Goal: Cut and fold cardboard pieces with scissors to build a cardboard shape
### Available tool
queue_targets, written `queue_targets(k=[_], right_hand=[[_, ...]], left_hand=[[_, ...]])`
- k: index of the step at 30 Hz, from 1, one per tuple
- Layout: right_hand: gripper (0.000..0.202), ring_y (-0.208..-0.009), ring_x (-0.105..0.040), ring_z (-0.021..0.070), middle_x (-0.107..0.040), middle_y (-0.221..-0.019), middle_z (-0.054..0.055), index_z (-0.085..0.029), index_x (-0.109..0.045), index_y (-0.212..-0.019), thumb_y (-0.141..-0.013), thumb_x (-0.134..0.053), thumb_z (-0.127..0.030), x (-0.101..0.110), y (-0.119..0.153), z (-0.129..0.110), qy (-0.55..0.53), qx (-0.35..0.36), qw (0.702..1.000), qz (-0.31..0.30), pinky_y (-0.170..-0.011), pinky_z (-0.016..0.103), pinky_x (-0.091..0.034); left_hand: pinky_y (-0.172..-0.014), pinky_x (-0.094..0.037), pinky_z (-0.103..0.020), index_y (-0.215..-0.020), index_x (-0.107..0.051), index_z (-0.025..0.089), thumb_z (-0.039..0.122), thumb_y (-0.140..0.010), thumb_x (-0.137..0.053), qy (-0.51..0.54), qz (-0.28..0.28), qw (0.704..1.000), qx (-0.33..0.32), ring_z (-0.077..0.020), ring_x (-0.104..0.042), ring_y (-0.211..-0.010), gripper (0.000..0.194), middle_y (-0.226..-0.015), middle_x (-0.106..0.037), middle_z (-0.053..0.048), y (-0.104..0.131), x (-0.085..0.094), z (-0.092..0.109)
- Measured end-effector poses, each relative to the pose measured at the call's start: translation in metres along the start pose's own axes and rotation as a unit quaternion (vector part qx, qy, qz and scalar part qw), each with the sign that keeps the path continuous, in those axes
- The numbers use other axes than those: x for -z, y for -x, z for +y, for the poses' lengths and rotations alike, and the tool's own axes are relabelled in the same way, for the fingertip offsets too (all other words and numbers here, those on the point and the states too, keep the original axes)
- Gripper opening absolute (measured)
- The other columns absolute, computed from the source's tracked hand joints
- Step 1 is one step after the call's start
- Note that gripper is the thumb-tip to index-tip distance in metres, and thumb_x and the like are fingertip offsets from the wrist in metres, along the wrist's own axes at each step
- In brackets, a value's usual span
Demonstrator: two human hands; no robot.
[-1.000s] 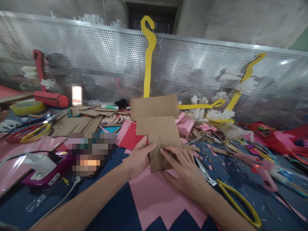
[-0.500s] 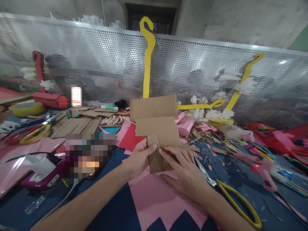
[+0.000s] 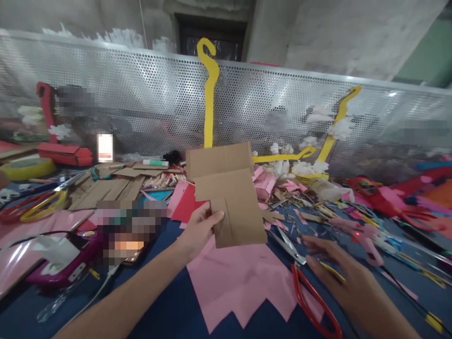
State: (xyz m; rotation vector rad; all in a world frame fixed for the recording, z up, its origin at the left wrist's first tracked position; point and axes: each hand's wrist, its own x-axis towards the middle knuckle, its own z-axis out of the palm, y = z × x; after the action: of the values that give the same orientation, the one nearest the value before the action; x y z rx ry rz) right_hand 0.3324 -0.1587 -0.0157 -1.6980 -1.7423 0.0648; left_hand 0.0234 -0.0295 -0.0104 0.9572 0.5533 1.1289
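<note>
My left hand [image 3: 197,233] pinches the left edge of a brown cardboard piece [image 3: 243,212], its thumb pressed on the smaller cardboard strip at the lower left. The piece is held over a pink paper sheet [image 3: 240,282] with a zigzag front edge. My right hand [image 3: 339,273] is off the cardboard, fingers apart with nothing held in them. Beneath and beside it lie scissors [image 3: 291,247] with a red and a yellow handle, partly hidden by the hand. Farther right is a pink glue gun [image 3: 367,242] with a small red light.
Another cardboard piece with a yellow paper hook [image 3: 209,108] stands behind. A perforated metal panel [image 3: 155,94] runs along the back. On the left are a purple power strip [image 3: 58,273], yellow tape [image 3: 28,168] and flat cardboard scraps [image 3: 102,190]. Paper scraps litter the right.
My right hand has let go of the cardboard and moved right, over the scissors. The scissors' red handle now shows more. My left hand keeps its grip. The view has shifted slightly.
</note>
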Motion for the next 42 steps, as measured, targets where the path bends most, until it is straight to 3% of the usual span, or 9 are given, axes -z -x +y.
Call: queue_targets(k=[4,9,15,22,26,29,33,38,42], right_hand=[[0.048,-0.106,-0.069,0.0258,-0.069,-0.116,0.013,-0.023,-0.051,-0.131,-0.091,-0.061,-0.049,-0.021,-0.002,-0.027,-0.225,-0.053,0.973,-0.021,-0.085,0.038,-0.060],[0.044,-0.082,-0.071,0.0200,-0.071,-0.096,0.009,-0.017,-0.061,-0.110,-0.087,-0.066,-0.054,-0.070,-0.038,-0.101,-0.424,-0.048,0.873,-0.235,-0.071,0.032,-0.058],[0.041,-0.042,-0.048,0.0092,-0.055,-0.055,-0.003,-0.018,-0.057,-0.068,-0.094,-0.056,-0.049,-0.110,-0.063,-0.135,-0.406,-0.008,0.895,-0.186,-0.045,0.023,-0.041],[0.045,-0.044,-0.047,0.0098,-0.053,-0.054,-0.003,-0.018,-0.056,-0.065,-0.094,-0.055,-0.052,-0.118,-0.067,-0.120,-0.412,-0.018,0.896,-0.165,-0.046,0.024,-0.037],[0.048,-0.045,-0.052,0.0110,-0.056,-0.054,-0.001,-0.017,-0.058,-0.067,-0.097,-0.049,-0.053,-0.115,-0.065,-0.123,-0.393,-0.027,0.904,-0.167,-0.047,0.024,-0.041],[0.038,-0.056,-0.063,0.0142,-0.066,-0.071,0.003,-0.015,-0.063,-0.090,-0.099,-0.046,-0.048,-0.095,-0.065,-0.118,-0.330,0.003,0.926,-0.184,-0.055,0.026,-0.050],[0.026,-0.096,-0.068,0.0253,-0.070,-0.108,0.011,-0.020,-0.061,-0.113,-0.096,-0.051,-0.036,-0.051,-0.045,-0.072,-0.069,0.070,0.990,-0.105,-0.083,0.041,-0.056],[0.039,-0.115,-0.061,0.0342,-0.063,-0.124,0.017,-0.019,-0.058,-0.123,-0.089,-0.055,-0.038,-0.016,0.020,0.010,0.128,0.014,0.989,-0.072,-0.098,0.053,-0.049],[0.049,-0.116,-0.059,0.0357,-0.061,-0.125,0.018,-0.018,-0.057,-0.125,-0.085,-0.059,-0.047,-0.003,0.052,0.027,0.152,-0.038,0.984,-0.089,-0.098,0.050,-0.049]], left_hand=[[-0.088,-0.052,-0.031,-0.112,-0.071,0.018,0.025,-0.081,-0.077,0.003,-0.010,1.000,-0.014,-0.0218,-0.067,-0.107,0.032,-0.122,-0.071,-0.011,0.003,-0.001,0.000],[-0.093,-0.049,-0.027,-0.106,-0.073,0.021,0.025,-0.082,-0.076,0.078,0.016,0.995,-0.063,-0.0178,-0.064,-0.111,0.025,-0.123,-0.071,-0.007,0.003,-0.002,0.006],[-0.076,-0.052,-0.026,-0.104,-0.072,0.019,0.030,-0.079,-0.079,0.057,0.050,0.994,-0.079,-0.0168,-0.069,-0.089,0.028,-0.106,-0.075,-0.007,-0.001,0.001,0.011],[-0.070,-0.056,-0.036,-0.106,-0.071,0.014,0.040,-0.078,-0.078,-0.014,-0.028,0.999,-0.017,-0.0179,-0.067,-0.066,0.039,-0.088,-0.074,-0.009,0.005,-0.004,0.000],[-0.073,-0.056,-0.038,-0.098,-0.073,0.013,0.040,-0.075,-0.081,-0.042,0.006,0.999,-0.017,-0.0214,-0.068,-0.072,0.036,-0.081,-0.073,-0.008,0.005,-0.003,-0.001],[-0.073,-0.056,-0.035,-0.098,-0.073,0.014,0.038,-0.074,-0.082,-0.055,0.061,0.996,-0.038,-0.0221,-0.069,-0.082,0.035,-0.095,-0.075,-0.011,0.003,0.002,0.002],[-0.077,-0.056,-0.034,-0.107,-0.072,0.015,0.040,-0.074,-0.081,-0.071,0.104,0.991,-0.042,-0.0241,-0.069,-0.096,0.042,-0.114,-0.072,-0.013,-0.001,0.011,0.007],[-0.076,-0.056,-0.034,-0.110,-0.071,0.017,0.043,-0.074,-0.080,-0.090,0.117,0.989,-0.032,-0.0225,-0.069,-0.093,0.046,-0.117,-0.072,-0.012,-0.005,0.014,0.004],[-0.074,-0.056,-0.033,-0.110,-0.071,0.018,0.043,-0.075,-0.078,-0.120,0.095,0.988,-0.030,-0.0221,-0.068,-0.095,0.043,-0.119,-0.071,-0.011,-0.004,0.012,-0.001]])
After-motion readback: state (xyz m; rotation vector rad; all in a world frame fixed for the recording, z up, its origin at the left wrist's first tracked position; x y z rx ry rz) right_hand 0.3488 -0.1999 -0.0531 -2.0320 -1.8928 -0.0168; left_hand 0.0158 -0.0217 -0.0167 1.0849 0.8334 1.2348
